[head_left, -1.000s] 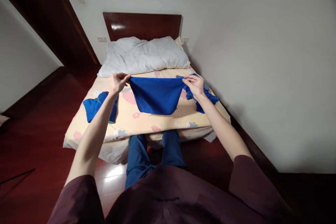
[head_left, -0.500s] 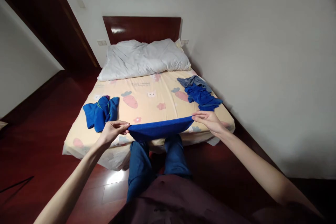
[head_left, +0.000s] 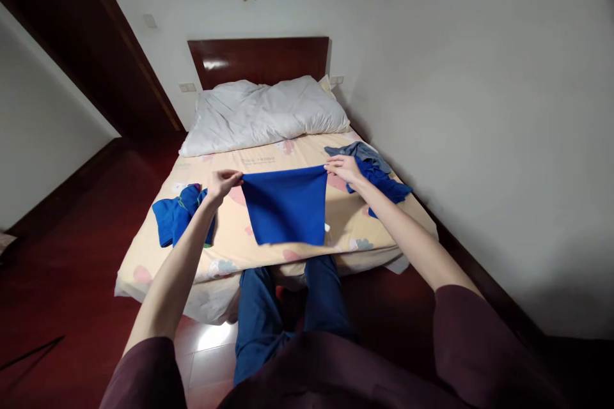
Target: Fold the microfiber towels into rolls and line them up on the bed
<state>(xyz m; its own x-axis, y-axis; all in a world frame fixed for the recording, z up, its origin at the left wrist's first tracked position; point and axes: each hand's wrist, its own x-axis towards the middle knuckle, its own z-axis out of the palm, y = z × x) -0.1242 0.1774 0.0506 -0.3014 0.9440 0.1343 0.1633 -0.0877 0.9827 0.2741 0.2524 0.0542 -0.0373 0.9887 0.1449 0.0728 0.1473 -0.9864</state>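
A blue cloth (head_left: 288,208) hangs spread between my two hands, above the front part of the bed. My left hand (head_left: 223,184) pinches its upper left corner, and my right hand (head_left: 343,168) pinches the upper right one. On the bed at the left lies a blue folded bundle (head_left: 165,220) with green edging, partly behind my left forearm. A heap of blue cloth (head_left: 381,185) with a grey cloth (head_left: 367,152) at its far side rests on the right of the bed, partly hidden by my right hand and forearm.
The patterned bed sheet (head_left: 192,268) covers the mattress. A white quilt (head_left: 268,112) lies near the dark headboard (head_left: 263,61). A bare wall (head_left: 503,140) runs along the right. My legs (head_left: 261,313) stand at the bed's front edge.
Both hands have moved forward over the bed and closer together, lifting the blue cloth. It now hangs more fully open, showing its whole face.
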